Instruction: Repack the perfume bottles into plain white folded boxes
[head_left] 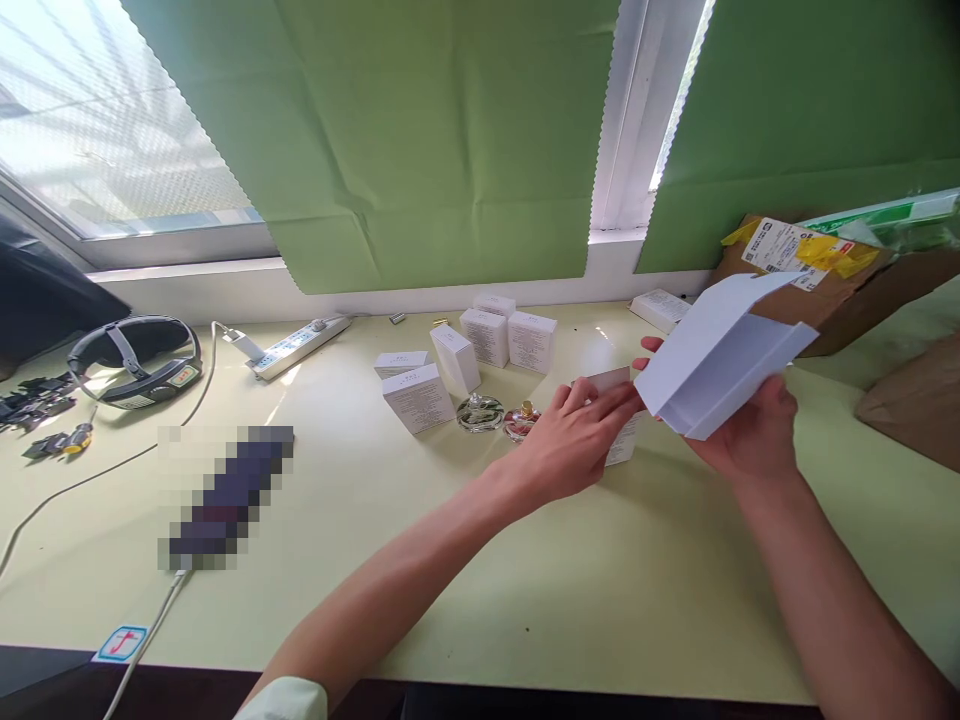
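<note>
My right hand [757, 430] is closed around a white paper box [724, 365] with its flap raised. Its fingertips show past the box's left edge, and the thumb lies along the right side. My left hand [574, 440] reaches across with fingers stretched out, their tips at the left edge of that box. Partly hidden behind my left hand is a small white printed carton [621, 445]. Just left of that hand are a perfume bottle with a gold neck [521, 420] and a clear glass bottle [480, 412].
Several white printed cartons [532, 342] stand on the table [450, 600]. A power strip [300, 345], a headband device [139, 370] and a blurred dark item on a cable [229, 495] lie left. Cardboard boxes [832, 300] are at the right. Green blinds [450, 130] hang behind.
</note>
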